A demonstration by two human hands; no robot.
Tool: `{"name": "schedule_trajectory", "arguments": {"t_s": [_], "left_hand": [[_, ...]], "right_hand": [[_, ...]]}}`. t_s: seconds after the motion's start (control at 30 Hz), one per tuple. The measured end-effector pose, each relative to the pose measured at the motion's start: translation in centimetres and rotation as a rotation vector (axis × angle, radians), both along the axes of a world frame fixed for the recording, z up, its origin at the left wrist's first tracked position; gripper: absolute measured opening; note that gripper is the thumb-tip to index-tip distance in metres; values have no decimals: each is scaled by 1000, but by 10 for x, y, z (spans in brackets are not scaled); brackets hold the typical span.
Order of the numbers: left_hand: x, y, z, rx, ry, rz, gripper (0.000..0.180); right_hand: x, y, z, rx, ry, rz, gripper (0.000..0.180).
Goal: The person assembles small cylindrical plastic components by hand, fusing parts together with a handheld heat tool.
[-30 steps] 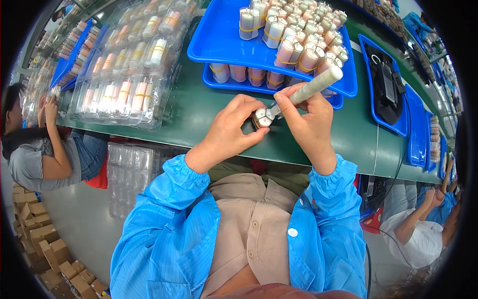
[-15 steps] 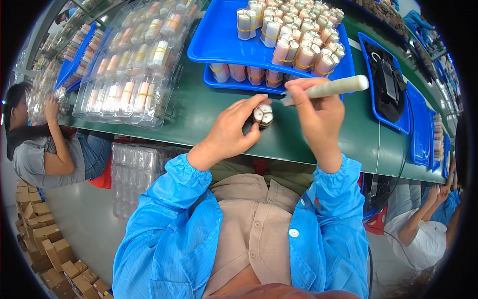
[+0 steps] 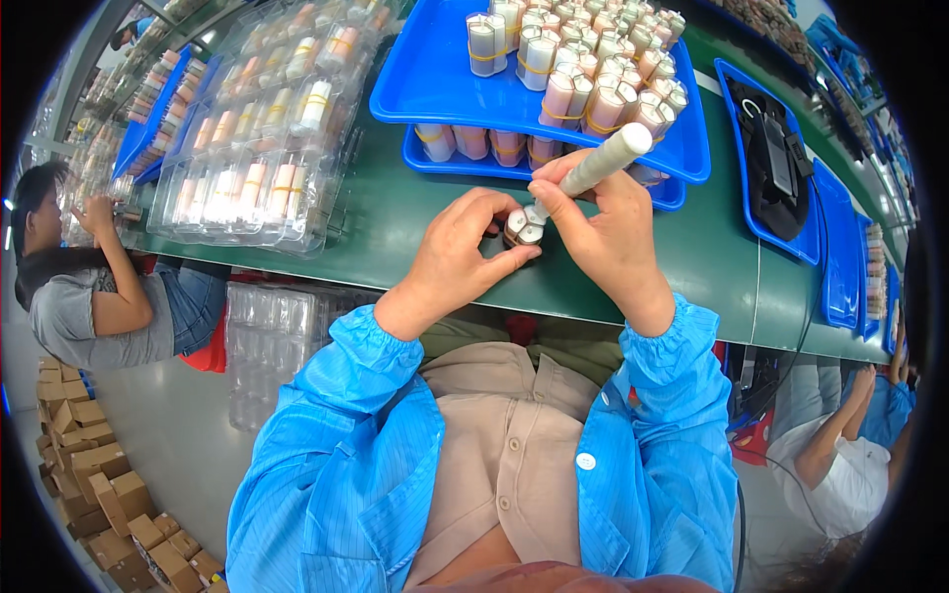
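Note:
My left hand (image 3: 450, 255) curls its thumb and fingers around a small bundle of white-topped cylinders (image 3: 523, 231), which stands upright on the green table (image 3: 390, 212). A dark band shows around the bundle's side. In my right hand (image 3: 615, 235) is a pen-shaped tool with a thick pale handle (image 3: 605, 163), gripped between thumb and fingers. It slants, with the handle's end up and to the right. Its narrow tip points down at the bundle's top; whether it touches is too small to tell.
Beyond my hands, stacked blue trays (image 3: 425, 94) hold several similar bundles with yellow bands. Clear plastic trays (image 3: 321, 212) of cylinders stand to the left. A blue tray (image 3: 806, 242) with a black device is on the right. Another person (image 3: 109, 287) sits at the left.
My right hand has brought the tool left and down to the bundle, its handle now more upright. My left hand has closed more tightly round the bundle, which is slightly tilted or turned.

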State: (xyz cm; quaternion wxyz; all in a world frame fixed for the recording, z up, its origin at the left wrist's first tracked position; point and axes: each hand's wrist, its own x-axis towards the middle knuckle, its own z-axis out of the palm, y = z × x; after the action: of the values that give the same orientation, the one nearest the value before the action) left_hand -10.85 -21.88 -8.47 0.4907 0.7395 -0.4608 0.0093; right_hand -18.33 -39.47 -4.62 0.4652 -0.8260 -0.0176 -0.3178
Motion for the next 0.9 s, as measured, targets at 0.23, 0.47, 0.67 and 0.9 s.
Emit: {"name": "schedule_trajectory", "arguments": {"t_s": [0.23, 0.47, 0.67, 0.9], "left_hand": [[2, 0, -3, -73, -102, -3, 44], [4, 5, -5, -29, -49, -112, 65], [0, 3, 2, 12, 50, -26, 61], [2, 3, 0, -37, 20, -75, 44]], "right_hand": [[-6, 9, -2, -449, -176, 20, 26], [-2, -10, -1, 467, -81, 61, 8], [-3, -5, 6, 358, -23, 91, 9], [2, -2, 1, 124, 42, 81, 13]]}}
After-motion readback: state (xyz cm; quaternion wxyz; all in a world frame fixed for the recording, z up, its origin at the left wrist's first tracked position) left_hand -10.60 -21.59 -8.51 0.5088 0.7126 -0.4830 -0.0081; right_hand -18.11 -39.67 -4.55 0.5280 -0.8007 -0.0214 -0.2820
